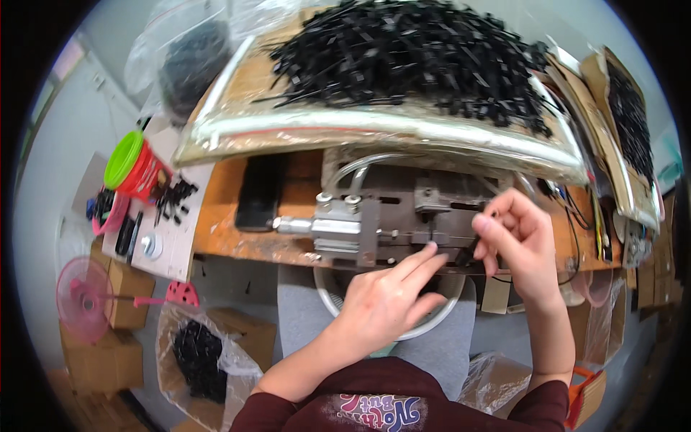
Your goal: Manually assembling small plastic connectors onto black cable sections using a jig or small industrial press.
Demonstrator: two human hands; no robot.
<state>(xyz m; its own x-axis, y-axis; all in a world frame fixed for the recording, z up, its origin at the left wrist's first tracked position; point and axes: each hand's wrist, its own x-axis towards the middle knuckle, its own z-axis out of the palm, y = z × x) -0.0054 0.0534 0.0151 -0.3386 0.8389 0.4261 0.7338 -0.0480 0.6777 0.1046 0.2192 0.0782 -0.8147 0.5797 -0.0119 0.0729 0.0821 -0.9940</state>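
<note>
Pink fan (pixel 85 299) is standing at far left, beside cartons. Red bucket with a green rim (pixel 144 171) is sitting next, small black parts (pixel 175 200) lying just beside it. Lower down, a lined carton (pixel 241 371) is holding more black parts. Dark flat slab (pixel 259 191), phone-like, is lying on the orange tabletop (pixel 219 234). Silver cylinder (pixel 337 229) with clear tubing is lying sideways on a dark machine base. Left hand (pixel 383 301) is resting with fingers stretched and thumb apart, so its grip is looking open; fingertips are sitting at the near edge of the clamp block (pixel 430 237), contact too blurred to tell. Above, a big heap of black strips (pixel 410 57) is filling a plastic-edged tray.

Black piece (pixel 466 255) is hanging just right of the block, apart from it, at the fingers of the right hand (pixel 524 241). That grip is closing thumb against fingers and seems to be pinching the piece; blur is hiding the exact hold. I'm judging it light, fairly stiff plastic, maybe slick, not very fragile; thumb and index near one end would be suiting it best, leaving the other end free. Dark cable is curving under the wrist. Far right, an upright open carton (pixel 630 115) is holding more strips.
</note>
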